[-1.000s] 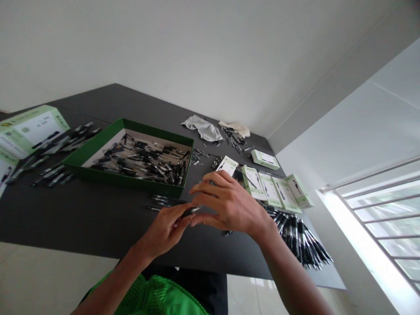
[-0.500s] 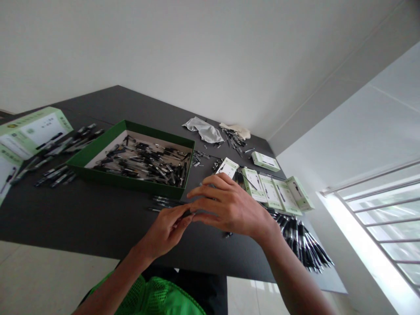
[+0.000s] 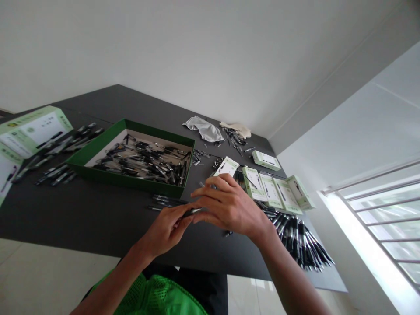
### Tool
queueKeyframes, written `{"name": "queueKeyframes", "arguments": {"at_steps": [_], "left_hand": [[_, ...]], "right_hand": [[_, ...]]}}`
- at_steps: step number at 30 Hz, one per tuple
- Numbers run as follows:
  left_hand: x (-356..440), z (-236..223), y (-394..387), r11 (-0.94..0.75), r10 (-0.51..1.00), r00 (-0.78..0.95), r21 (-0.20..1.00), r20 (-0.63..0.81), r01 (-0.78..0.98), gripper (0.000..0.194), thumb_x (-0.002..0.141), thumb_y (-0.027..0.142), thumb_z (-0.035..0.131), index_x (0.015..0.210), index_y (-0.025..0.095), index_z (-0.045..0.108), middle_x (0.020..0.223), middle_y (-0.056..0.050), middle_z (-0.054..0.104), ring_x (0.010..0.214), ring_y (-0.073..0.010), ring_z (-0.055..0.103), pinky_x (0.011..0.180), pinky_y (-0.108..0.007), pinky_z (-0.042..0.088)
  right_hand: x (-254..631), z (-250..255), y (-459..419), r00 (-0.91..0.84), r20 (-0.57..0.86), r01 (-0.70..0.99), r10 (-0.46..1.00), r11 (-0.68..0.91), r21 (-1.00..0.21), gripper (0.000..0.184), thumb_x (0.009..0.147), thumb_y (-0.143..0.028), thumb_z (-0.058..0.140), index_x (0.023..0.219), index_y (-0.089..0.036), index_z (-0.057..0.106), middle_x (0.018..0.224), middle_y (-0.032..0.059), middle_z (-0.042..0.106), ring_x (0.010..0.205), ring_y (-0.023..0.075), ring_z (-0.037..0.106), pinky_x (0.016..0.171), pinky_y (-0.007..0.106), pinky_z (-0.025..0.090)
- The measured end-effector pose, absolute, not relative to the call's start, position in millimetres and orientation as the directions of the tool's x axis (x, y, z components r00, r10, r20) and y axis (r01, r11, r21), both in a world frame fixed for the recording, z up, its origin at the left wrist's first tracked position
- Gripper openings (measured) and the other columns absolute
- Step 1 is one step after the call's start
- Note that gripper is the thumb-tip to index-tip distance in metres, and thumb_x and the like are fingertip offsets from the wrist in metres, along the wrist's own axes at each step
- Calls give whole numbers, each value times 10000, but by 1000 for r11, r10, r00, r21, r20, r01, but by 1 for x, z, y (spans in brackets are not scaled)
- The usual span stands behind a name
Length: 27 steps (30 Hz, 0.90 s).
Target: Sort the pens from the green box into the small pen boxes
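Observation:
My left hand (image 3: 166, 229) and my right hand (image 3: 229, 205) meet above the near part of the dark table (image 3: 82, 214). Between their fingertips they pinch a thin black pen (image 3: 189, 212), the left hand gripping its body and the right hand closed on its far end. A few loose pens (image 3: 164, 202) lie on the table just beyond my left hand. A green tray (image 3: 131, 181) full of black pens and pen parts stands further back on the left.
A row of small pale green boxes (image 3: 274, 190) lies to the right, with a pile of finished black pens (image 3: 302, 240) in front of it. Larger green cartons (image 3: 29, 131) and loose pens sit far left. A grey cloth (image 3: 205, 127) lies at the back.
Both hands stay together on the pen with only small finger shifts. The view has wobbled slightly.

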State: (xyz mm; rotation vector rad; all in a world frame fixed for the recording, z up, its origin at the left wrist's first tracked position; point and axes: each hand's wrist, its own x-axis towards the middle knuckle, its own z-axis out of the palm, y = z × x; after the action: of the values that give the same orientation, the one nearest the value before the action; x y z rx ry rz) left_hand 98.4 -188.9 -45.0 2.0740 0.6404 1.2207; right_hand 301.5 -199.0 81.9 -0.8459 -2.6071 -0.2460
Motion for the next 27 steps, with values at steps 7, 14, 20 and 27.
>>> {"name": "queueKeyframes", "arguments": {"at_steps": [7,14,20,27], "left_hand": [[98,-41,-189,-663,682,482,744,551,88,218,1017,182,558,1129,152,743,739,-33,746,657,-163,729,654,-211,571],[98,-42,-190,-695,655,506,710,561,112,265,1015,148,541,1210,152,721,880,-72,810,674,-156,748,669,-203,577],[98,-41,-191,-706,655,485,698,579,121,231,1032,170,534,1181,154,711,853,-55,803,596,-142,707,593,-202,530],[98,-40,-190,-687,656,514,720,553,102,224,1041,208,528,1106,161,737,730,-35,744,557,-143,654,603,-214,524]], "right_hand": [[307,81,-202,-739,399,580,544,814,-36,187,1055,-303,578,1091,-220,741,1202,18,780,1088,199,588,954,356,446],[305,80,-204,-712,397,590,579,800,-109,237,1017,-369,638,1103,-170,733,1146,41,792,1086,221,588,949,368,438],[302,73,-207,-669,387,628,634,762,-161,270,1029,-421,602,1091,-187,722,1153,49,786,1089,214,609,971,367,437],[303,55,-215,-547,459,632,700,705,-323,151,998,-364,674,1044,-238,743,1171,15,795,1095,206,588,965,375,430]]}}
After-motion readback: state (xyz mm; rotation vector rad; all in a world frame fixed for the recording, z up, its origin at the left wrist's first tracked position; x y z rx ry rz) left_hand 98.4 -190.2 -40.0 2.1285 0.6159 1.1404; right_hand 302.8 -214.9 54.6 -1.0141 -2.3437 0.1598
